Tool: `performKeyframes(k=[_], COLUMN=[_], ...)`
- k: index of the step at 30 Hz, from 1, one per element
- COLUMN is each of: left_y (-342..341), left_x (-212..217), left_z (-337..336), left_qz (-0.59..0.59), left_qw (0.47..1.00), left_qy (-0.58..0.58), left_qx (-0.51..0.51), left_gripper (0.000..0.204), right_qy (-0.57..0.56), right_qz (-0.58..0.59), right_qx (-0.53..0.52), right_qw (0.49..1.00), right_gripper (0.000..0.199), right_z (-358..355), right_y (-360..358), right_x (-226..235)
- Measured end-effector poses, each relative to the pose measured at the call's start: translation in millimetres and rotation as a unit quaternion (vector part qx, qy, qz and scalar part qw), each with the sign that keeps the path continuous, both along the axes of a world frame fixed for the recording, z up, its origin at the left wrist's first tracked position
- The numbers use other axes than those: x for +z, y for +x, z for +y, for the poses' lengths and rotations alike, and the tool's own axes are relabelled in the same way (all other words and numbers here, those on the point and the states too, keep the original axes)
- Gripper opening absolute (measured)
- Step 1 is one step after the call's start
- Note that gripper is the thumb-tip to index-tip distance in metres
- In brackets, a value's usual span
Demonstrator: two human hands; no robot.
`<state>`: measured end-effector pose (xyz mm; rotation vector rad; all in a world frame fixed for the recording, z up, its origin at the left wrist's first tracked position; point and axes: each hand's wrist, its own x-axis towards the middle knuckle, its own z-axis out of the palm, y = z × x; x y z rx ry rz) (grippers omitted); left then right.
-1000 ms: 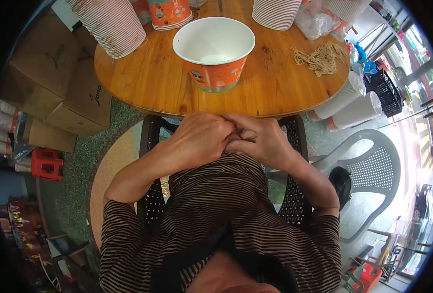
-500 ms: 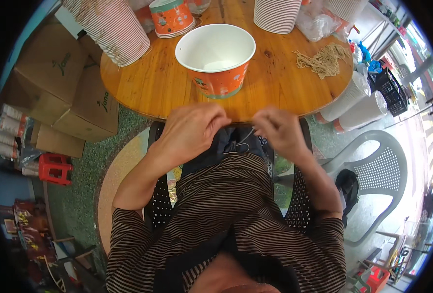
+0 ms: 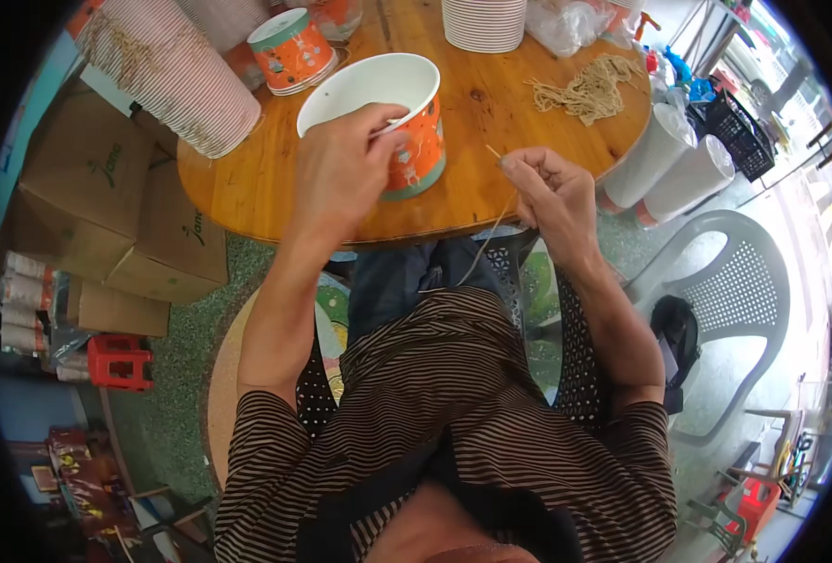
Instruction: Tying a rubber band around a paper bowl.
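Observation:
An orange paper bucket (image 3: 423, 150) with a white inside and green bottom band stands upright near the front of the round table. My left hand (image 3: 341, 169) is closed at its near rim, with the index finger over the opening and the thumb outside the wall. That hand covers part of the bucket's front. To the right, my right hand (image 3: 552, 192) pinches a thin tan string (image 3: 491, 232). A short end pokes up past the fingertips, and the rest hangs down toward my lap.
Tall stacks of nested paper buckets (image 3: 167, 80) rise at the table's left, beside an upturned orange bucket (image 3: 292, 58). Another white stack (image 3: 484, 23) stands at the back. Loose strings (image 3: 589, 91) lie at the right. Cardboard boxes (image 3: 83, 174) and a grey chair (image 3: 744, 300) flank the table.
My left hand has moved from the table's front edge up to the bucket and closed at its rim. The right hand has risen over the table with the string. The view has shifted slightly.

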<state>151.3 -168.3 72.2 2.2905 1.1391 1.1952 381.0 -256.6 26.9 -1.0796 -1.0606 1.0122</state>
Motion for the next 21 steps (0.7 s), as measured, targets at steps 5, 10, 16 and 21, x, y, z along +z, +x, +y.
performKeyframes(k=[5, 10, 16, 21], left_y=[-48.9, -69.8, -65.1, -55.3], left_x=[22.5, 17.7, 17.6, 15.0], left_z=[-16.3, -21.0, -30.9, -36.9], left_qz=[-0.098, -0.105, -0.055, -0.101], left_qw=[0.979, 0.975, 0.986, 0.977], left_qy=[-0.171, -0.170, -0.134, -0.168], left_qx=[-0.056, -0.100, -0.089, -0.083], left_gripper=[0.016, 0.015, 0.014, 0.015], right_qy=[0.035, 0.088, 0.087, 0.088], right_qz=[-0.029, -0.025, -0.043, -0.027], right_qx=[0.043, 0.072, 0.070, 0.055], right_qw=[0.998, 0.993, 0.993, 0.994], right_gripper=[0.017, 0.018, 0.017, 0.014], right_z=[4.9, 16.2, 19.8, 20.8], right_y=[-27.0, -65.6, -84.1, -81.3], right_x=[18.0, 17.3, 12.4, 11.6])
